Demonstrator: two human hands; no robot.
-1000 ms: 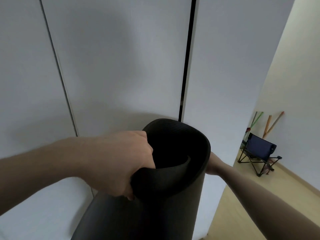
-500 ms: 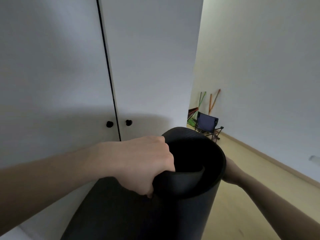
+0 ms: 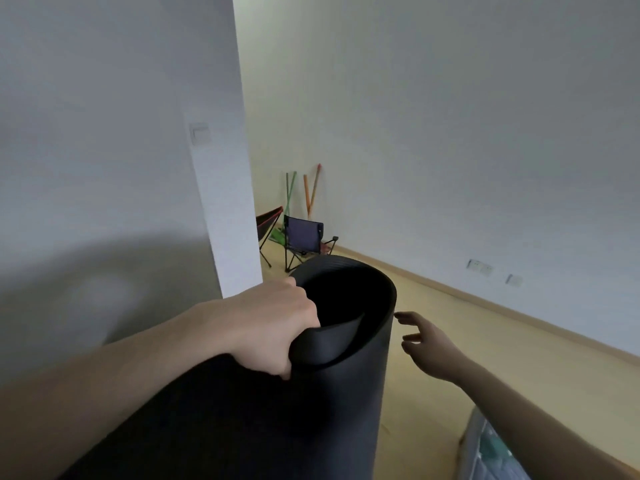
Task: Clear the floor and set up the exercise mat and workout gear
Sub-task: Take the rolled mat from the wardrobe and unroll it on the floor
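Single head-worn wide-angle view, aimed forward and slightly down, close over the rolled black foam exercise mat (image 3: 311, 393), facing the far corner with the folding purple camp chair (image 3: 304, 237).

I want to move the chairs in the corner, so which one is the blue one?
The blue folding chair is the one on the right, standing in full view before the coloured poles. The other chair, black with red trim, is half hidden behind the wall corner.
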